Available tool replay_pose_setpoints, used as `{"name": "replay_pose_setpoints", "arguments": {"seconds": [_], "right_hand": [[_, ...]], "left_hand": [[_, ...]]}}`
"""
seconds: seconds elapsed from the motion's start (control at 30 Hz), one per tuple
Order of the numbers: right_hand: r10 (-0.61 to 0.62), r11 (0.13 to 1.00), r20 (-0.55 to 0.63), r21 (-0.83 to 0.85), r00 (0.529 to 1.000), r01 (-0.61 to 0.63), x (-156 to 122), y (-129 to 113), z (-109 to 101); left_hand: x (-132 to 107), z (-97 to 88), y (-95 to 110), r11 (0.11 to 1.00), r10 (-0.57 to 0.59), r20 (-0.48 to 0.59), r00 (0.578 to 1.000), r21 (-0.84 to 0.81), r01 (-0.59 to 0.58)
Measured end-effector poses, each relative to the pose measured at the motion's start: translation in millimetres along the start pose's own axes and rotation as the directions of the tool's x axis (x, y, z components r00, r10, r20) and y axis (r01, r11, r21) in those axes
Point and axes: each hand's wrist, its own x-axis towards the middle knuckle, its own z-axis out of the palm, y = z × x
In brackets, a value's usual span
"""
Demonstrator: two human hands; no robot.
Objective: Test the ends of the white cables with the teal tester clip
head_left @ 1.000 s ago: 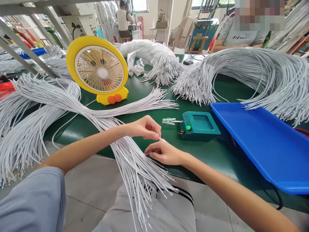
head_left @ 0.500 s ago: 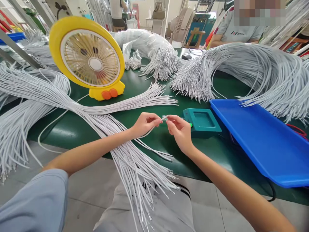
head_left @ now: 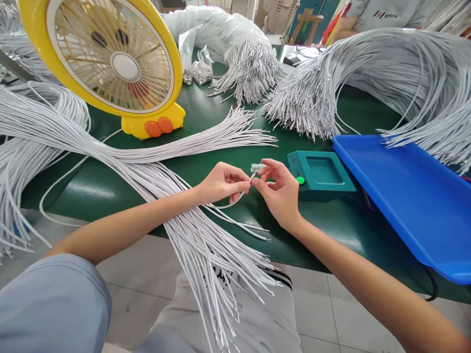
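- Right between the two hands, just above the table (head_left: 95, 189): one thin white wire (head_left: 228, 204), its end meeting a small pale clip (head_left: 255, 168).
- Left hand (head_left: 221, 184): thumb + index closed tight on the wire, a bit short of its tip. The rest of the wire droops in a loop under the grip and trails off below it.
- Right hand (head_left: 279, 193): thumb + index pinched on the clip, other fingers fanned out loose. Can't tell how much of the clip sits inside the pinch, it's tiny.
- Handling, imo: the wire is super light and floppy, w/ no real stiffness past a short stretch. Held far from the tip, the end would prob wander.
- Best hold is close behind the tip, about where the left hand has it. The jacket looks smooth, maybe a bit slippery, so a firm pinch beats a soft one.
- The tip looks thin and bendy, and I'd guess pushing hard could kink it. The clip looks small and rigid, material unclear. Its sides are the spot to hold.
- Just right of the right fingertips: teal box (head_left: 320, 174) w/ a green button (head_left: 300, 180), neither touched. Past that, a blue tray (head_left: 405, 196).
- Below and left of the left grip: a big bundle (head_left: 191, 235) of the same wires spilling off the table edge over the lap.
- Well above the grip: yellow fan (head_left: 110, 63).
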Motion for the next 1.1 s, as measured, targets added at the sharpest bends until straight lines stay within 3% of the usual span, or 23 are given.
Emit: {"name": "replay_pose_setpoints", "arguments": {"seconds": [0.37,0.77,0.93,1.1], "right_hand": [[-0.130,0.986,0.102,-0.091,0.986,0.139,1.6,2.8,-3.8],[-0.254,0.958,-0.006,-0.141,0.967,0.251,-1.2,5.2,-3.2],[-0.184,0.974,-0.032,-0.140,0.982,0.178,-3.0,2.1,-2.1],[-0.033,0.999,-0.004,0.020,0.999,0.033,-2.2,-2.9,-3.0]], "left_hand": [[-1.2,0.9,1.6,0.996,-0.085,0.001,0.996,-0.022,0.085],[-1.8,3.8,3.6,0.996,-0.086,-0.030,0.996,-0.040,0.085],[-0.8,4.2,3.4,0.994,-0.102,-0.050,0.994,-0.044,0.100],[-0.4,4.3,4.0,0.993,-0.107,-0.054,0.993,-0.057,0.103]]}}
